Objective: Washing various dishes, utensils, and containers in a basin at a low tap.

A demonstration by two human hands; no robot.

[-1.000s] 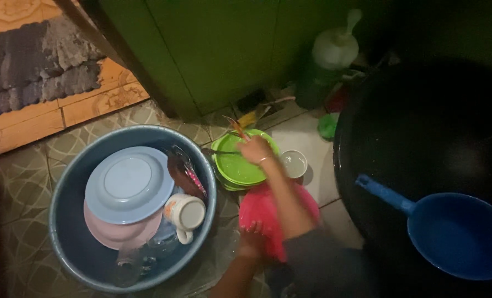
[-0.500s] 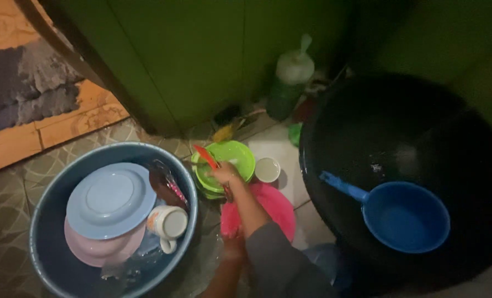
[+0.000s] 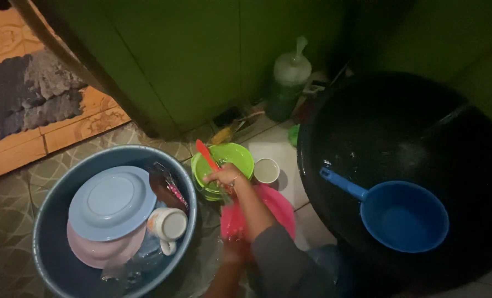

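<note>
Head view looks down on a tiled floor (image 3: 14,193) where dishes are being washed. Right hand (image 3: 224,175) sits at the near rim of the stacked green bowls (image 3: 232,157), its fingers closed around a red-handled utensil (image 3: 205,153) whose handle slants up and left over the bowls. Left hand (image 3: 232,248) lies lower, touching the near edge of the pink basin (image 3: 276,204); whether its fingers are together or apart cannot be told in the dim light. A small white cup (image 3: 266,170) stands just beside the green bowls, on their right. To the left, a blue-grey tub (image 3: 47,221) holds a pale blue plate (image 3: 110,201), a pink plate (image 3: 99,251) and a mug (image 3: 167,225). A blue dipper (image 3: 400,212) rests in the large black tub (image 3: 378,127).
</note>
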